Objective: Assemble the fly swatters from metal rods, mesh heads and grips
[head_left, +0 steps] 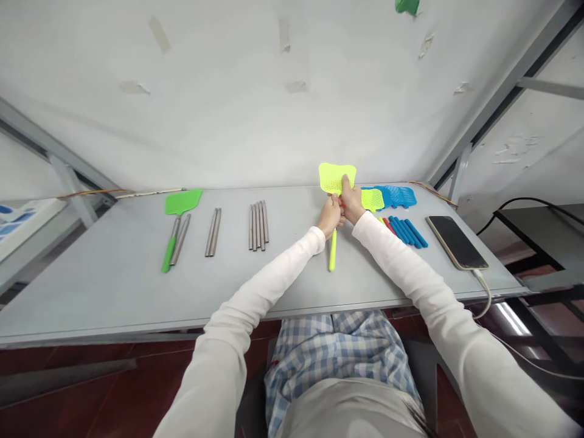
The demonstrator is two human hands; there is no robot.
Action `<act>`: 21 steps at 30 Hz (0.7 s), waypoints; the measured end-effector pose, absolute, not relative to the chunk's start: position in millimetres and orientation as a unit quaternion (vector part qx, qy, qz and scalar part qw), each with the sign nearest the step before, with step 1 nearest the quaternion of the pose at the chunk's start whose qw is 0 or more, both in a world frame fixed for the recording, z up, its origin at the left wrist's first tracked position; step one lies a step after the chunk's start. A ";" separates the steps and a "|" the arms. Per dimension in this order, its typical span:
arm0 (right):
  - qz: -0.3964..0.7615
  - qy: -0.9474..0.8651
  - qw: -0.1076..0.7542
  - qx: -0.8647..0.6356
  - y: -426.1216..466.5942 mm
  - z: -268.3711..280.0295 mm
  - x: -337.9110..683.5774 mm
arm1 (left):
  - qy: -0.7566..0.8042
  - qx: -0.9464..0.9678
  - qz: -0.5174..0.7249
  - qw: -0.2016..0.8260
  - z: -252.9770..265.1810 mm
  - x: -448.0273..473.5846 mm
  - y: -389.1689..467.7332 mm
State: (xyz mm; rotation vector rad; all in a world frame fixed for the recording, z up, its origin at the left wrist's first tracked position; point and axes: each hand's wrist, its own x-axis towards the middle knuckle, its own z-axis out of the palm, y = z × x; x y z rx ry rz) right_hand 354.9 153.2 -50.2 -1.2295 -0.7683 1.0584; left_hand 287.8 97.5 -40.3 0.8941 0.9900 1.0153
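Both hands are closed on a yellow fly swatter [336, 176] over the right half of the table. My right hand [352, 202] pinches the lower part of its perforated head, thumb on the mesh. Just below, my left hand [329, 216] grips around the neck, and the fingers hide the joint there. Under the hands, the yellow handle [333, 252] points toward the table's front edge. Beside my right hand lie another yellow swatter head [371, 199] and several blue swatter heads [396, 196]. Several blue handles [408, 232] and a red handle [389, 225] lie nearer, partly behind my right wrist.
On the grey table [137, 292], a green fly swatter [183, 202] lies at left beside a metal tube [180, 239]. Further metal tubes lie as a pair [213, 232] and a bunch [258, 226]. A phone [457, 242] with a white cable rests at right. A wall stands behind.
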 end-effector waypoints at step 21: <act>0.517 -0.283 0.613 -0.527 178.9 -16.0 325.7 | 0.399 0.336 0.531 0.667 -21.9 260.1 66.6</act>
